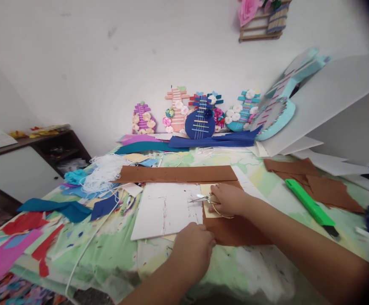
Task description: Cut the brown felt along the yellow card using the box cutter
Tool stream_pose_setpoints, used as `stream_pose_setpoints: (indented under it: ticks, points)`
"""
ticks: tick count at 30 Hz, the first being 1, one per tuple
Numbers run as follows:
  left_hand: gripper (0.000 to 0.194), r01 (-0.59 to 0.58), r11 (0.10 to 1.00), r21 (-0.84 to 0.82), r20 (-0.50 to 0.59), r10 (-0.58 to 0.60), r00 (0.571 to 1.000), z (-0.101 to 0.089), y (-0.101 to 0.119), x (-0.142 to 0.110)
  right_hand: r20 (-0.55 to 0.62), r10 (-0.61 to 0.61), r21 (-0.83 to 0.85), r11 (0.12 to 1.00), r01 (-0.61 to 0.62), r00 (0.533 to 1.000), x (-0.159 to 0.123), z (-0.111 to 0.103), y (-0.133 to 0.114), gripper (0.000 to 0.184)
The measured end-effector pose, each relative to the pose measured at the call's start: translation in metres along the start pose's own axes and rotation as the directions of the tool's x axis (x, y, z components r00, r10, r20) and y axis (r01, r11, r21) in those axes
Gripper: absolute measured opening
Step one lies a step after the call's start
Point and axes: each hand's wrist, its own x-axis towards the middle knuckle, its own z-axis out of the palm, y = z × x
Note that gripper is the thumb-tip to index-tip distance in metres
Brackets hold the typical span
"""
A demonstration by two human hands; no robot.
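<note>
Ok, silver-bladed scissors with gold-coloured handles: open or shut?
Open, slightly. The scissors are in the right hand, and their two blades spread apart towards the tips.

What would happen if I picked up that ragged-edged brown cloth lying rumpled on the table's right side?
The ragged-edged brown cloth would probably droop, since it lies in uneven folds. It looks thin, so it's likely light for its size. Pushed, it might bunch up, resting as it does on the green-patterned tablecloth.

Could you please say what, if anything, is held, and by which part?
Right hand: scissors, by the handles. Left hand: at the brown sheet's left edge; grip unclear.
</note>
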Motion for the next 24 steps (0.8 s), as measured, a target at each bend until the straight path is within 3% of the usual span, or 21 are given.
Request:
stream_pose_setpoints:
  ticks: [14,24]
  points:
    - [0.018,-0.065,0.994,0.089,0.029,0.062,0.998,-0.025,-0.006,0.011,0.023,0.029,0.041,0.999,-0.03,0.999,-0.001,-0.006,-0.001,0.033]
    - [0.013,-0.056,0.978,0.202,0.016,0.054,0.998,0.003,0.008,-0.002,0.014,0.047,0.072,0.996,-0.048,0.999,-0.002,-0.002,-0.001,0.033]
